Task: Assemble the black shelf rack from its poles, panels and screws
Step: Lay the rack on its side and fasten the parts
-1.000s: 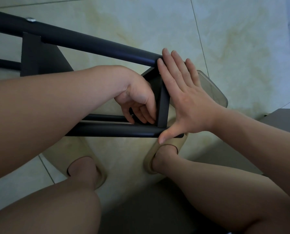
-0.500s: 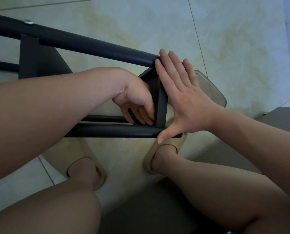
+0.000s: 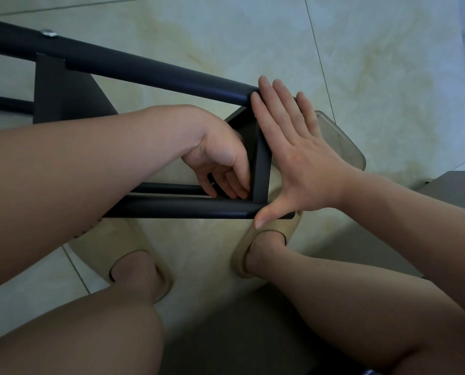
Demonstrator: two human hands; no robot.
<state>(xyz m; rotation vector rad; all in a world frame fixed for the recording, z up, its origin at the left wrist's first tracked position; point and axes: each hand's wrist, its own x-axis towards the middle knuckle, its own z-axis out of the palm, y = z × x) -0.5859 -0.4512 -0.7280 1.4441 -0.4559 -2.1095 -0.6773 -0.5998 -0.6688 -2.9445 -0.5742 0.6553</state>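
Observation:
The black shelf rack lies on its side on the floor. Its far pole and near pole meet the end panel. My right hand presses flat against the outer face of that panel, fingers straight and thumb at the near pole's tip. Inside the frame, my left hand has its fingers curled at the panel's inner corner and pinches a small dark piece, which is mostly hidden. A silver screw head sits on the far pole above a second panel.
A third, lower pole runs just behind the near one. My feet in beige slippers stand on the pale tiled floor under the rack. A grey seat edge is at the right.

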